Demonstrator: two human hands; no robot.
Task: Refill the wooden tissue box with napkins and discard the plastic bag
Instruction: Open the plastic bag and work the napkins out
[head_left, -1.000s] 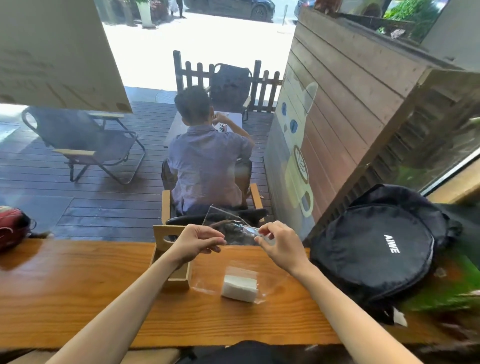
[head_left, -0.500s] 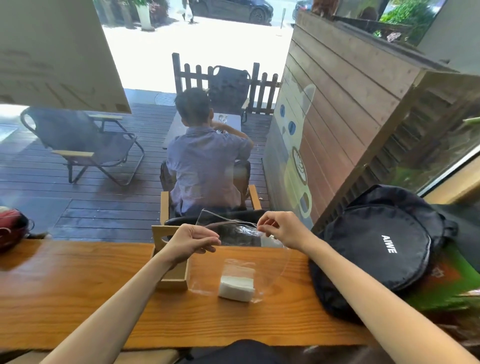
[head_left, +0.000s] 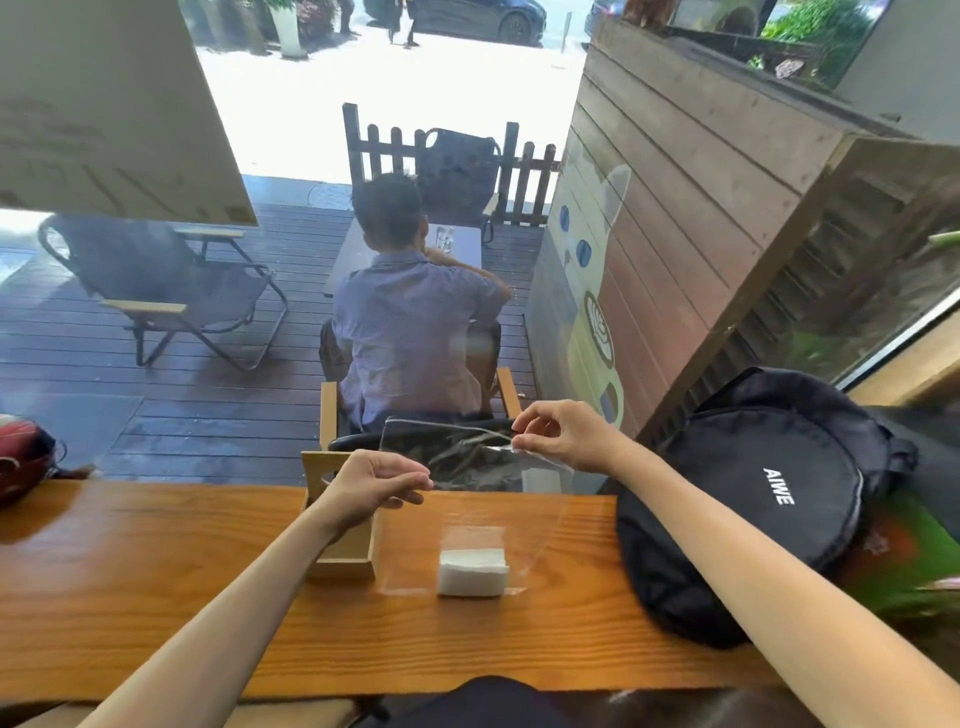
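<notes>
Two hands on one clear plastic bag (head_left: 467, 499), each pinching its upper edge. Left hand (head_left: 371, 486) curled nearly closed, thumb and forefinger nipped together on the bag's left top corner, remaining fingers tucked under, knuckles up, wrist over the wooden tissue box (head_left: 343, 540). Right hand (head_left: 563, 434) raised a little higher and further from the body, thumb and forefinger pressed on the bag's right top edge, other fingers loosely bent above it, palm turned down and leftward. Both forearms bare, reaching forward from the lower corners, the right one crossing in front of a black round bag (head_left: 769, 499) printed AIWE. Bag's mouth stretched between the two pinches, film hanging down from there to the wooden counter (head_left: 156, 597), its bottom resting on the wood. Inside, at the bottom, a white stack of napkins (head_left: 472, 571), sitting low and just right of the tissue box, apart from both hands. Tissue box open-topped, standing on the counter just left of the bag, partly hidden by the left wrist; cannot tell what it contains. Beyond the counter's far edge, through glass, a seated person (head_left: 410, 332) seen from behind on a dark deck, a folding chair (head_left: 156, 291) to the left. Far left on the counter, a red object (head_left: 21, 457), well apart from everything in hand.
</notes>
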